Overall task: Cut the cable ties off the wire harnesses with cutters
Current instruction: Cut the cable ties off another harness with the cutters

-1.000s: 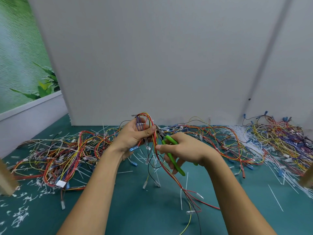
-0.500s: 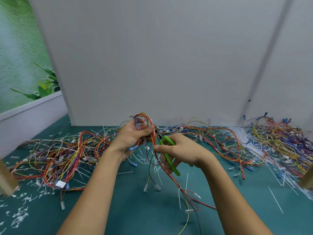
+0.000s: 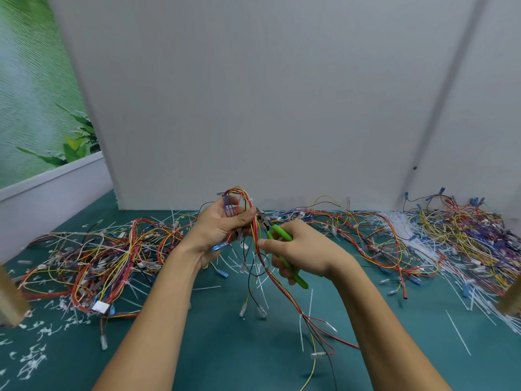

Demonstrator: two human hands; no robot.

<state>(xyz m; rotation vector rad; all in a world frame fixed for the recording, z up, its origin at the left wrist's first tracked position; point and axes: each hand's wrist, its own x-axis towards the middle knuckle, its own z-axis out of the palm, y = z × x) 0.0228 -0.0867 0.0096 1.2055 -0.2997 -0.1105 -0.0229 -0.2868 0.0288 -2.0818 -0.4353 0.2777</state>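
Observation:
My left hand (image 3: 220,231) grips a looped wire harness (image 3: 284,292) of red, yellow, black and blue wires, held up above the green table (image 3: 225,359). Its loose ends hang down to the table in front of me. My right hand (image 3: 304,249) holds green-handled cutters (image 3: 282,235), fingers curled round the handles. The metal jaws point up-left and sit against the red wires just right of my left thumb. I cannot tell whether a cable tie is between the jaws.
A big tangle of harnesses (image 3: 93,258) lies on the left, another runs across the back to a pile (image 3: 462,238) at the right. Cut white cable ties (image 3: 456,331) litter the table. A grey wall (image 3: 253,94) stands behind. Wooden posts (image 3: 10,300) flank both edges.
Both hands and the harness have shifted slightly left and toward each other. The cutters' jaws have closed in on the wires beside my left thumb.

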